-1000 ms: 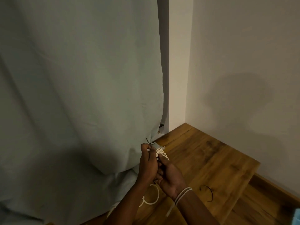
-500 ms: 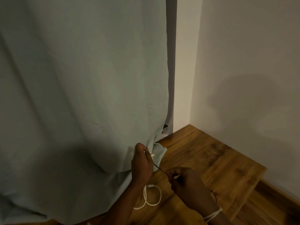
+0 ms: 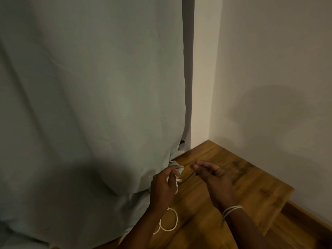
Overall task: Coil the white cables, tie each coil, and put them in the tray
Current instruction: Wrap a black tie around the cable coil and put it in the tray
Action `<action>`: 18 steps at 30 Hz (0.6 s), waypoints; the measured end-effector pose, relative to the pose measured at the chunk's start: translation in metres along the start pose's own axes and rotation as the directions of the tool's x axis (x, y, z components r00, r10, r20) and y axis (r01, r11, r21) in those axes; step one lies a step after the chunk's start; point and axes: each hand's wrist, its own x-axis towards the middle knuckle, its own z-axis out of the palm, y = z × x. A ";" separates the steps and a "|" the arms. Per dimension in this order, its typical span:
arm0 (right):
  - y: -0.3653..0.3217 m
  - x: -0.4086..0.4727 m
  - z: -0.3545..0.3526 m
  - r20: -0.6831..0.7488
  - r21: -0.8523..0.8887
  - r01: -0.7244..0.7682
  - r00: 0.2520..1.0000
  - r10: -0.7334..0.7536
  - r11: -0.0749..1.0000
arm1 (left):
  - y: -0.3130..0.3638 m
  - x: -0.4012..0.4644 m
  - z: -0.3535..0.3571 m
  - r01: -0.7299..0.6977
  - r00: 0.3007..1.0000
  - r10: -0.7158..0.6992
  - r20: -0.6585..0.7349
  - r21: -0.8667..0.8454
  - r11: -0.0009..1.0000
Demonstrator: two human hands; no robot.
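White cable gripped in curled left hand just over wooden tabletop, bundled part and white plug end poking out at the fingers, one loose loop hanging below the wrist. Thin dark tie pinched between thumb and fingers of right hand, running slantwise from the bundle across the gap between both hands. White string bracelet on right wrist; pale green curtain draped over tabletop's left edge, plain white walls meeting in the corner behind.
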 end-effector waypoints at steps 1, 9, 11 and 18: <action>0.002 0.002 0.001 0.007 0.034 0.005 1.000 -0.005 0.999 | -0.001 0.000 0.000 0.001 1.000 -0.001 -0.009 -0.017 1.000; 0.009 0.003 0.007 0.075 -0.182 0.104 0.993 -0.091 0.978 | 0.003 0.001 -0.006 0.035 0.999 -0.037 -0.033 -0.048 0.998; 0.010 0.003 0.008 0.071 -0.235 0.159 0.987 -0.147 0.959 | 0.006 0.000 -0.008 0.029 0.999 -0.031 -0.036 -0.055 0.998; 0.003 0.004 0.013 0.134 -0.054 -0.007 0.991 0.014 0.999 | 0.009 -0.006 -0.009 0.006 0.999 -0.008 -0.053 -0.045 0.999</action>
